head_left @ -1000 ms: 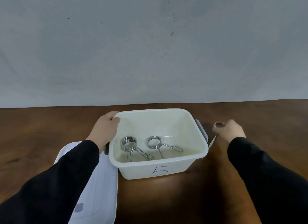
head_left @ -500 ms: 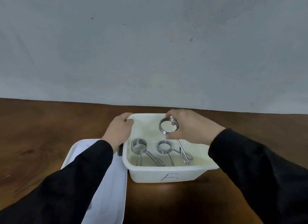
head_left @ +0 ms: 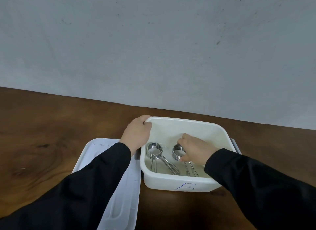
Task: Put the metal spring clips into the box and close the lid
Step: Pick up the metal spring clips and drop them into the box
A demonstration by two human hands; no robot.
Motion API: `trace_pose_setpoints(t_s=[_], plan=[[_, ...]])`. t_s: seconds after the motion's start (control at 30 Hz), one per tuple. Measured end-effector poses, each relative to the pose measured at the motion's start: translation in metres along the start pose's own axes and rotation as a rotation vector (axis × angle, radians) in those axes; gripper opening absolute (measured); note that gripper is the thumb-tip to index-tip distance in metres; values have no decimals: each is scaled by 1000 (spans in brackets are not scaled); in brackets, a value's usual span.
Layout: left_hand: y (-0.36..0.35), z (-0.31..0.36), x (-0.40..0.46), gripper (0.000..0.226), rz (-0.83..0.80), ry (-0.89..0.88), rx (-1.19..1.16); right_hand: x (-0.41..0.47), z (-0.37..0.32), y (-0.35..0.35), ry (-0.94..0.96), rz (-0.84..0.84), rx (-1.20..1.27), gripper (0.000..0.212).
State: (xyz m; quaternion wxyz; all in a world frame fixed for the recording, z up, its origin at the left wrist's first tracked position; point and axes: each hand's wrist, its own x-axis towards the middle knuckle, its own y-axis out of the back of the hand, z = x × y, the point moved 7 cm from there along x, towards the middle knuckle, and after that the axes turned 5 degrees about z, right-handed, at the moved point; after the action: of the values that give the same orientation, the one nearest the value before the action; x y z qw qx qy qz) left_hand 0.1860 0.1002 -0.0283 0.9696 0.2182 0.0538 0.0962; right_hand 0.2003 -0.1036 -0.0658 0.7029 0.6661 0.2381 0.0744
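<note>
A white plastic box point(head_left: 179, 182) with a blue mark on its front stands open on the brown table. My left hand point(head_left: 136, 135) grips the box's far left rim. My right hand point(head_left: 194, 150) is down inside the box, fingers closed on the coil of a metal spring clip point(head_left: 177, 152) whose wire legs point toward me. Another spring clip point(head_left: 154, 150) lies on the box floor at the left, legs toward me. More clips may lie under my right hand; I cannot tell. The white lid point(head_left: 119, 187) lies flat on the table, left of the box.
The brown wooden table point(head_left: 42, 144) stretches left and right of the box. A grey wall point(head_left: 153, 50) rises right behind the table. The box has a grey latch point(head_left: 235, 145) on its right side.
My right hand picked a spring clip up from the table right of the box, carried it over the rim and lowered it inside. My left hand stayed on the rim.
</note>
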Motion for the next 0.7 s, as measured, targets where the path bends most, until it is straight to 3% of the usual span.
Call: trace_pose_setpoints(t_s=[0.2,0.7], plan=[[-1,-2,0,37,1,4,-1,3,2,-8,-23,-15,8,48],[1,6,-2,35,-30,-15,-20,1,3,-8,-41,-14,18,53]])
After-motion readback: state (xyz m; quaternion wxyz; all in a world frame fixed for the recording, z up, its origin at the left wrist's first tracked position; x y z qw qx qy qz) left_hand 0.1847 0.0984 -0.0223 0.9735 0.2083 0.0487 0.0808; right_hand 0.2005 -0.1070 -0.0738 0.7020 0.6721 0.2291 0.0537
